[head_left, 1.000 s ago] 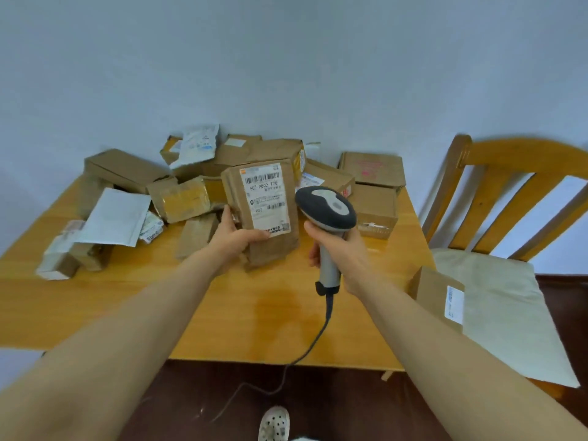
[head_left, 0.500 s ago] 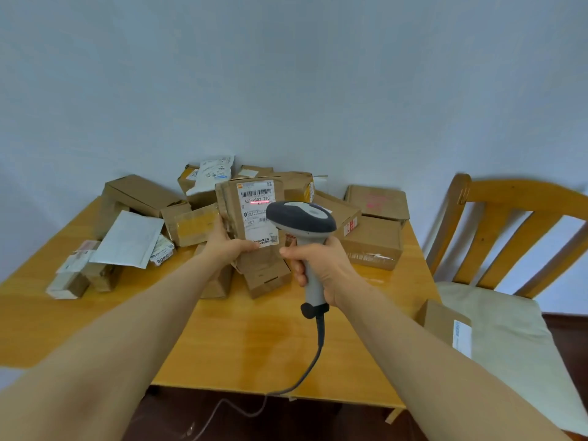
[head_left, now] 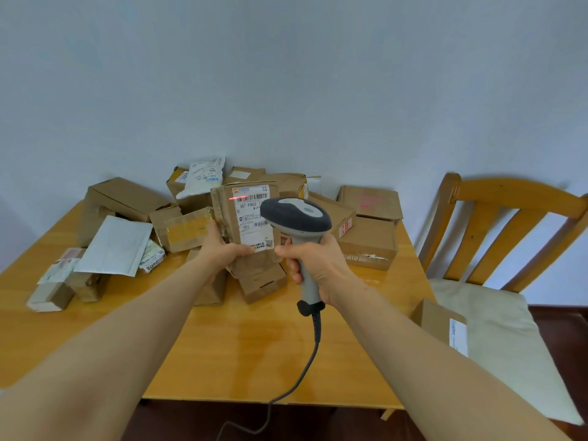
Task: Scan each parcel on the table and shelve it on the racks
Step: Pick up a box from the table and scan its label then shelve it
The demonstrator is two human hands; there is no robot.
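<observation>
The scanner covers the right side of the label on the parcel, so the big code stops partway. The small print there is too tiny to read. The left hand shows only its thumb; the rest is behind the parcel. The right hand hides the middle of the scanner's handle. The cable runs off the bottom edge. The chair is cut by the right edge, the table by the left

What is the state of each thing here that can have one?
left hand: holds the labelled parcel upright.
right hand: grips the scanner by its handle.
scanner: on, red line at the barcode's left end.
other parcels: closed, piled on the table.
box on the chair: closed, label showing.
</observation>
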